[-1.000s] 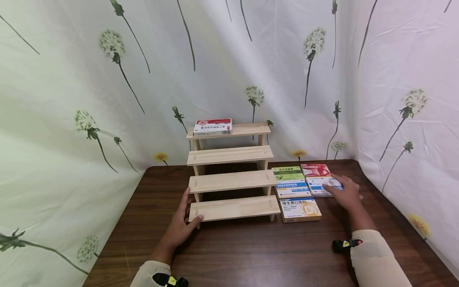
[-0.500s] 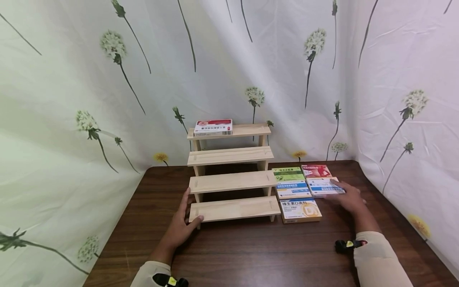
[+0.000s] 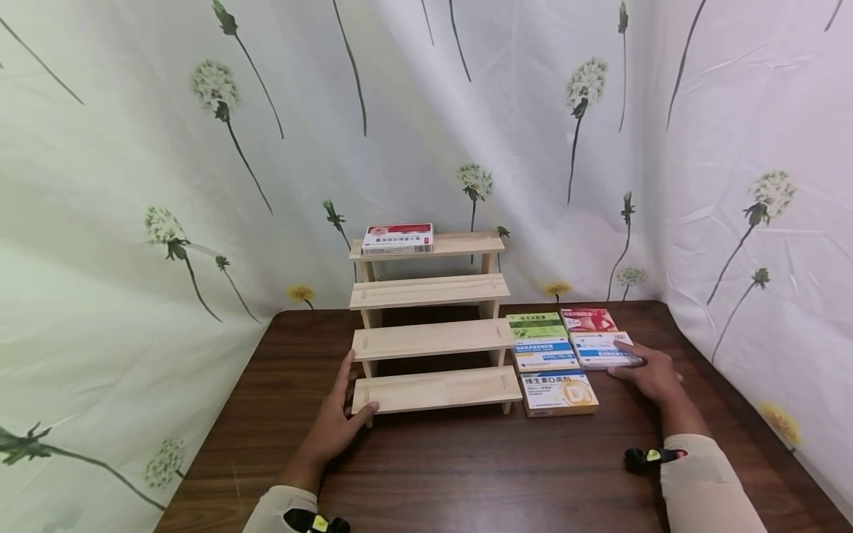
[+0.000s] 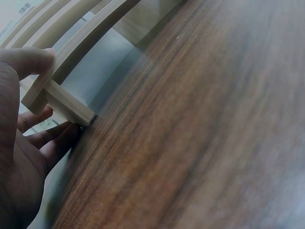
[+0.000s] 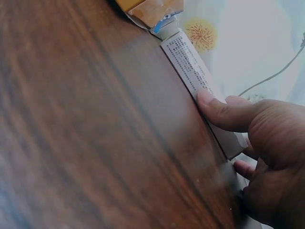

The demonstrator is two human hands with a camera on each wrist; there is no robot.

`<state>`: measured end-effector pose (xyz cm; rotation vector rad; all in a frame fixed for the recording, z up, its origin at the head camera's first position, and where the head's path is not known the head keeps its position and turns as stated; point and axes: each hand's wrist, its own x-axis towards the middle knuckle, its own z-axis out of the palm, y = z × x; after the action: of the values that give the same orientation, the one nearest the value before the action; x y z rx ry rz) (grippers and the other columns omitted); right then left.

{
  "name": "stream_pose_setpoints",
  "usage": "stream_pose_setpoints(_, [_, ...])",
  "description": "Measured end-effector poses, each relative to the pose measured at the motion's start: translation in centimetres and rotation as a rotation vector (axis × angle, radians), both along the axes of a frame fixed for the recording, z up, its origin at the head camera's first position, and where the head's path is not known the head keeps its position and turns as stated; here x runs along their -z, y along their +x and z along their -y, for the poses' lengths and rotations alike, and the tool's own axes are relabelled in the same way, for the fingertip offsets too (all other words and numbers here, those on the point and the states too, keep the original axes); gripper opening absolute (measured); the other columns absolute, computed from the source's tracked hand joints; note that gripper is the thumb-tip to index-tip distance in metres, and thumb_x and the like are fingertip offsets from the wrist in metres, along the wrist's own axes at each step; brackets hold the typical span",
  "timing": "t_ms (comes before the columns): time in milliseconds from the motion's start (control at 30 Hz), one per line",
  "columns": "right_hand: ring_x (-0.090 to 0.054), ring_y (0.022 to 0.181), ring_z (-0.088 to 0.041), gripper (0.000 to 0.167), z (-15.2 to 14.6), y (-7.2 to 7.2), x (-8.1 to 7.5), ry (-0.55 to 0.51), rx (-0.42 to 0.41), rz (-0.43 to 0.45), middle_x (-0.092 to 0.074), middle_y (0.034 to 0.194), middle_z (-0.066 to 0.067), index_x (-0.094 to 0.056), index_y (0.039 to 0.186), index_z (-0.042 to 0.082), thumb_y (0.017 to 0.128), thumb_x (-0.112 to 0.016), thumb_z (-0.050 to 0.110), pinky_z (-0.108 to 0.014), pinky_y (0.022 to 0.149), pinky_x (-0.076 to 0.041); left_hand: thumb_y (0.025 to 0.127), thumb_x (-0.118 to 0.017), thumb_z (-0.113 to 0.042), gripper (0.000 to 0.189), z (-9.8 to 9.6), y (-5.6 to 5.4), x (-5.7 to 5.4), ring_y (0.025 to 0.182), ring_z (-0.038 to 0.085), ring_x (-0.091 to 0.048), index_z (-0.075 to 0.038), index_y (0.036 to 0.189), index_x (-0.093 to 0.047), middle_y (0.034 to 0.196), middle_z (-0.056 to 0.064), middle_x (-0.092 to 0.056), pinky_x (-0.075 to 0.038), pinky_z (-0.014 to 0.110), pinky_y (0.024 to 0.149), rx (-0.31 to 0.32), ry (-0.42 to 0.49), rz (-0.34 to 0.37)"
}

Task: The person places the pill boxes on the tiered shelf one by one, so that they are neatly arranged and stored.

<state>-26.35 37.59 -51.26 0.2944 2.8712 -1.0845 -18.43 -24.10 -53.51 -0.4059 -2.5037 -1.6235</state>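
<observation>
A stepped wooden rack (image 3: 433, 340) stands on the table. My left hand (image 3: 336, 418) holds the left end of its lowest step, thumb on the front edge and fingers along the side; in the left wrist view the fingers lie by the rack's leg (image 4: 69, 102). At the right, my right hand (image 3: 649, 374) grips a white-and-blue medicine box (image 3: 600, 349) lying flat. Its thumb presses the near side of the box, seen in the right wrist view as a printed white side (image 5: 190, 67). Some right fingers are hidden behind the box's end.
A white-and-red medicine box (image 3: 397, 238) lies on the top step, at its left. Beside the rack lie a green box (image 3: 536, 324), another white-and-blue box (image 3: 545, 354), a vitamin D box (image 3: 558, 392) and a red box (image 3: 589, 320). Flower-printed cloth (image 3: 400, 148) hangs behind.
My right thumb has moved from the top of the white-and-blue box to its near side, and the hand has shifted slightly right and nearer. The left hand stays on the rack.
</observation>
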Motion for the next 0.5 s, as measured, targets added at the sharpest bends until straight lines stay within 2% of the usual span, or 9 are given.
stream_pose_setpoints(333, [-0.024, 0.155, -0.067, 0.081, -0.14, -0.07, 0.31, 0.000, 0.000, -0.041, -0.030, 0.170, -0.034, -0.047, 0.163, 0.014, 0.096, -0.085, 0.039, -0.088, 0.117, -0.002, 0.103, -0.077, -0.015, 0.106, -0.14, -0.05, -0.22, 0.145, 0.052, -0.054, -0.029, 0.178, -0.004, 0.169, 0.031, -0.038, -0.060, 0.038, 0.095, -0.001, -0.004, -0.003])
stream_pose_setpoints(500, [-0.022, 0.156, -0.067, 0.080, -0.23, 0.00, 0.51, -0.005, -0.007, -0.056, -0.031, 0.171, -0.033, -0.048, 0.162, 0.014, 0.096, -0.085, 0.038, -0.089, 0.117, -0.002, 0.103, -0.077, -0.015, 0.106, -0.17, -0.01, -0.30, 0.145, 0.052, -0.053, -0.029, 0.178, -0.004, 0.169, 0.031, -0.038, -0.061, 0.039, 0.095, -0.007, -0.003, 0.000])
